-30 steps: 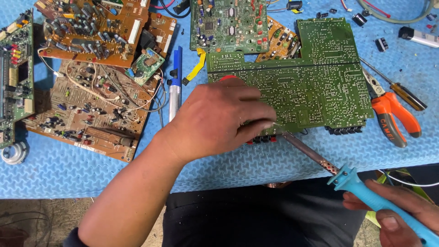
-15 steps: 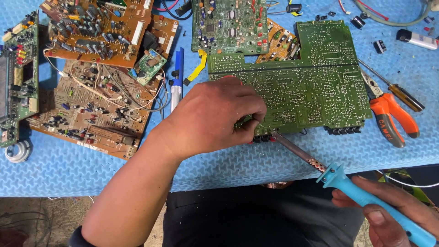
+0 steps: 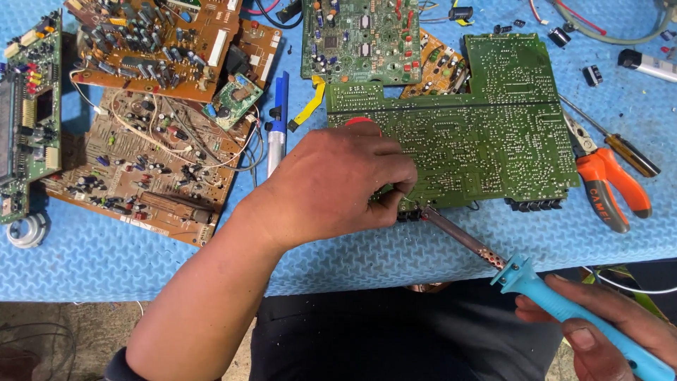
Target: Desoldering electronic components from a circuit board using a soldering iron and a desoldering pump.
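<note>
A large green circuit board (image 3: 486, 134) lies solder side up on the blue mat (image 3: 352, 254). My left hand (image 3: 338, 187) rests on its near left corner, fingers pinched at the board's front edge. My right hand (image 3: 606, 328), low at the right, grips the blue handle of a soldering iron (image 3: 493, 257). The iron's metal tip touches the board's front edge right beside my left fingertips. What my left fingers pinch is hidden.
Brown circuit boards (image 3: 148, 141) lie at the left, a green display board (image 3: 28, 120) at the far left edge. Orange-handled pliers (image 3: 606, 183) and a screwdriver (image 3: 620, 148) lie right of the big board. A blue pen-like tool (image 3: 277, 127) lies left of my left hand. Another green board (image 3: 363, 39) sits at the top.
The soldering iron has slid left and up toward the board's front edge, its tip now by my left fingers. My left hand stays on the board.
</note>
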